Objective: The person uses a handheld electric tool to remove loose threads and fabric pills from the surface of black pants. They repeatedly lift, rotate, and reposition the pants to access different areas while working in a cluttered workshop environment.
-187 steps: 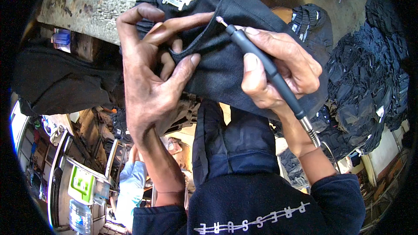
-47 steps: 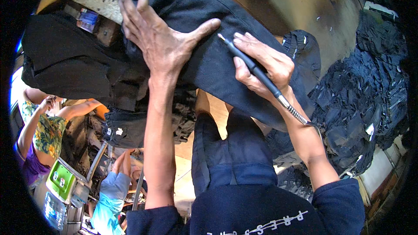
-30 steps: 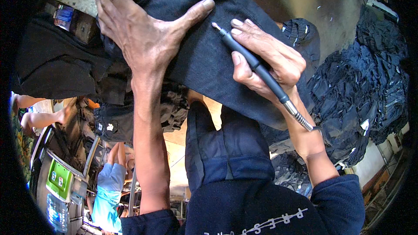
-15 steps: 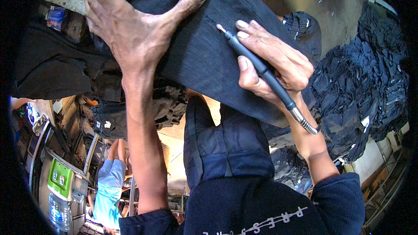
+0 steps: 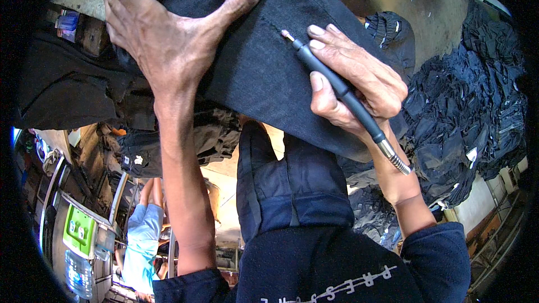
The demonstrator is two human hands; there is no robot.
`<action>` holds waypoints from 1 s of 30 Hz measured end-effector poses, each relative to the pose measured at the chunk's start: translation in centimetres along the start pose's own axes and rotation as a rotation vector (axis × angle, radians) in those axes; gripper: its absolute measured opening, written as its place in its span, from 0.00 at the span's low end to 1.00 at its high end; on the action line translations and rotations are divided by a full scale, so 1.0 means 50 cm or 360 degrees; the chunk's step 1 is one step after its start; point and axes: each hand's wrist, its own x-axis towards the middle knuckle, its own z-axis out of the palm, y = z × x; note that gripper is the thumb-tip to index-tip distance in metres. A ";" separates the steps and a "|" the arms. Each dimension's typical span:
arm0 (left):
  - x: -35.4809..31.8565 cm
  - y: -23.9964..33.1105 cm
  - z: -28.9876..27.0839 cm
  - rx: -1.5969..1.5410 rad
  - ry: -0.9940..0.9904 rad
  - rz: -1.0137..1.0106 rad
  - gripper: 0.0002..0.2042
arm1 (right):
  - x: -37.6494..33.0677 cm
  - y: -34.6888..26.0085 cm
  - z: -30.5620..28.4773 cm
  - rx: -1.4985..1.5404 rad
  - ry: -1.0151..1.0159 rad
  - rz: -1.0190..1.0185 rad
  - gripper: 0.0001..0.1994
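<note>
A dark denim garment (image 5: 252, 73) lies stretched out in front of me, with a stitched seam running across it. My left hand (image 5: 168, 39) is spread over its far left part, thumb held out to the right, fingers apart. In my right hand (image 5: 365, 78) is a black pen-shaped rotary grinder (image 5: 331, 76), gripped between thumb and fingers. Its small pinkish tip (image 5: 287, 35) points up and left, at or just above the cloth near a short worn line; contact is hard to tell. A coiled metal spring sleeve (image 5: 396, 158) forms its rear end, over my wrist.
Heaped dark garments (image 5: 455, 106) fill the right side. More dark cloth (image 5: 73, 90) lies at the left, near a small blue package (image 5: 68, 24). At lower left are a green tray (image 5: 79, 230), a large water bottle (image 5: 78, 275) and another person (image 5: 141, 235) in light blue.
The grinder and my right hand have shifted very slightly right and down. My left hand has moved a little to the left, still spread on the denim.
</note>
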 end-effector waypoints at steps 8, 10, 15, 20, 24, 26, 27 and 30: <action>0.005 0.013 -0.010 0.0002 -0.0009 0.0021 0.63 | -0.001 -0.001 0.000 -0.0031 0.0009 0.0016 0.15; 0.005 0.014 -0.025 -0.0126 -0.0107 0.0057 0.60 | 0.000 0.000 0.001 -0.0066 0.0026 0.0025 0.15; 0.013 -0.015 -0.015 -0.0087 -0.0091 0.0297 0.50 | -0.004 -0.003 0.001 -0.0117 0.0132 0.0055 0.15; 0.015 -0.030 0.006 -0.0034 0.0061 0.0382 0.29 | -0.048 -0.021 -0.041 0.0010 0.0619 0.0648 0.14; 0.024 -0.011 -0.035 -0.0174 -0.0008 0.0424 0.21 | -0.135 -0.075 -0.145 -0.0232 0.0339 0.0758 0.12; 0.068 -0.011 -0.067 -0.0264 -0.0011 0.0514 0.20 | -0.177 -0.124 -0.164 -0.0358 0.0315 0.0840 0.18; 0.099 -0.016 -0.082 -0.0228 -0.0023 0.0577 0.19 | -0.185 -0.142 -0.163 -0.0429 0.0357 0.0736 0.22; 0.246 -0.043 -0.105 0.0043 -0.0031 0.0713 0.17 | -0.152 -0.143 -0.108 -0.0430 0.0282 0.0783 0.28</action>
